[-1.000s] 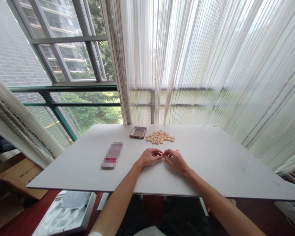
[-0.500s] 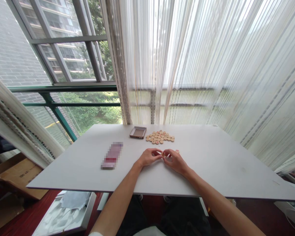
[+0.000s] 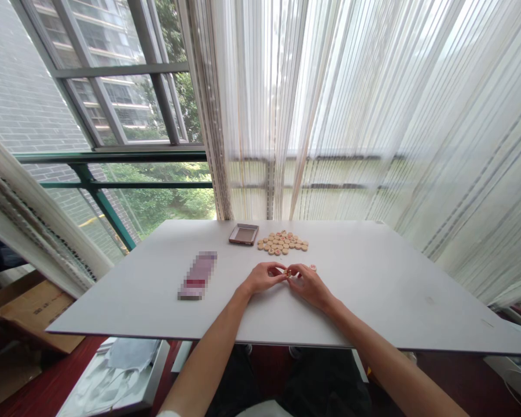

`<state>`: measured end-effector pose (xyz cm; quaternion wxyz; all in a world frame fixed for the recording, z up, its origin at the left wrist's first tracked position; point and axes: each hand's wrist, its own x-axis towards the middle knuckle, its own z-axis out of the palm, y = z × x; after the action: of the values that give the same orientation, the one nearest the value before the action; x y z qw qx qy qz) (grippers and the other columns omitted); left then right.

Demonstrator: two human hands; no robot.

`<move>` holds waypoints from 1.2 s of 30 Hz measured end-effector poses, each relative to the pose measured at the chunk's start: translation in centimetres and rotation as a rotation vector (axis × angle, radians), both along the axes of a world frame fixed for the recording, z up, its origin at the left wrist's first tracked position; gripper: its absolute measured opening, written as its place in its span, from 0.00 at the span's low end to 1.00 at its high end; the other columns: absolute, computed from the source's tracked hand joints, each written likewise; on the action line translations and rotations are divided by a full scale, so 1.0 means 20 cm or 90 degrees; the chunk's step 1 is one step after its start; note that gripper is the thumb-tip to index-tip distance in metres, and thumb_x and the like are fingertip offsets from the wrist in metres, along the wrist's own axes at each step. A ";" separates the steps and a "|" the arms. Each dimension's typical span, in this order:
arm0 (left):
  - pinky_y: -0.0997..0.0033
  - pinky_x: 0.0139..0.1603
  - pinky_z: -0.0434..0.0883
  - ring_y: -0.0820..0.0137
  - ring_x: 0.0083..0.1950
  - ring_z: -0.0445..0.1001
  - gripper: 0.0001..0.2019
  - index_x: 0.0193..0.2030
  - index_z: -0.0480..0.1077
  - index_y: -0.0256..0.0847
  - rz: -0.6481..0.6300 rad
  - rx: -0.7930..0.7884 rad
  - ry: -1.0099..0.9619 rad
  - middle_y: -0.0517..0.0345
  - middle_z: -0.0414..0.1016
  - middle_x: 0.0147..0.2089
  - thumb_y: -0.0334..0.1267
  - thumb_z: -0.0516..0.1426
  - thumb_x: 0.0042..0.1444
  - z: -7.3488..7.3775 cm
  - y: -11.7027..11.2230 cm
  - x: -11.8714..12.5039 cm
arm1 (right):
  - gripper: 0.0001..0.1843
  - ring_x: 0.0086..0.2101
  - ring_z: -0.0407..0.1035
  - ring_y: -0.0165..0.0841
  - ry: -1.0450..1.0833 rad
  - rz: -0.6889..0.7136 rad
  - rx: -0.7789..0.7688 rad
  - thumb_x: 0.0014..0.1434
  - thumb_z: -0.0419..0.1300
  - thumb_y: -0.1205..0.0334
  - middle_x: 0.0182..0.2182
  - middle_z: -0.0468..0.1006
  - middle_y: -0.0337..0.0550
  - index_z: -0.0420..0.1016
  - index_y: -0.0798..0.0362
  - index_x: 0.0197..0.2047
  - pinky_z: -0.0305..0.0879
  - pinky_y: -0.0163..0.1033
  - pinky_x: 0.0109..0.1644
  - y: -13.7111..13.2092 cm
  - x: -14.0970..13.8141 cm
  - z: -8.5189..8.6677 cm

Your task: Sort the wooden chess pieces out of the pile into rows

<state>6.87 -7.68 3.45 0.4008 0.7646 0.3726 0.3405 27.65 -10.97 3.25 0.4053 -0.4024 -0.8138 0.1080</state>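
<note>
Above the white table (image 3: 382, 289), left hand (image 3: 263, 278) and right hand (image 3: 311, 286) still pinch one small piece (image 3: 287, 273), barely moved, so handling seems ongoing.

Left hand (image 3: 264, 278) and right hand (image 3: 311, 285) holding one small piece (image 3: 287, 273)
Toward the table's (image 3: 395, 289) back edge, round pieces (image 3: 282, 241) cluster beside a shallow tray (image 3: 245, 234); another disc (image 3: 313, 267) lies beside the right hand.

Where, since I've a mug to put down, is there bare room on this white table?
Widest: right of the right hand and the loose xiangqi piece, out to the table's right edge. Smaller: between the pixelated pink strip and left hand. Crowded: far middle, where the shallow box sits beside clustered xiangqi pieces.
</note>
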 end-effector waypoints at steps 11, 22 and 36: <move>0.70 0.40 0.73 0.65 0.39 0.80 0.19 0.45 0.76 0.39 0.012 -0.026 0.004 0.52 0.82 0.36 0.48 0.65 0.50 0.01 -0.01 0.00 | 0.09 0.36 0.72 0.35 -0.014 0.028 0.026 0.58 0.58 0.66 0.36 0.76 0.45 0.72 0.50 0.44 0.70 0.40 0.42 -0.01 -0.01 0.00; 0.71 0.39 0.73 0.65 0.38 0.80 0.18 0.42 0.77 0.38 0.023 -0.006 0.004 0.51 0.82 0.36 0.51 0.62 0.53 0.03 -0.02 0.01 | 0.09 0.36 0.72 0.36 -0.026 0.040 0.026 0.58 0.60 0.66 0.35 0.76 0.45 0.71 0.50 0.44 0.70 0.41 0.41 -0.01 -0.01 -0.01; 0.71 0.39 0.73 0.66 0.37 0.80 0.19 0.51 0.75 0.38 0.034 0.022 0.008 0.52 0.82 0.36 0.47 0.58 0.58 -0.02 0.01 0.01 | 0.09 0.37 0.72 0.35 -0.007 -0.002 0.001 0.60 0.58 0.66 0.37 0.76 0.43 0.71 0.48 0.45 0.70 0.40 0.42 0.01 -0.01 -0.01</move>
<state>7.01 -7.38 3.02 0.3764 0.7631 0.3894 0.3527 27.52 -10.85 2.98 0.4015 -0.4039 -0.8154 0.1042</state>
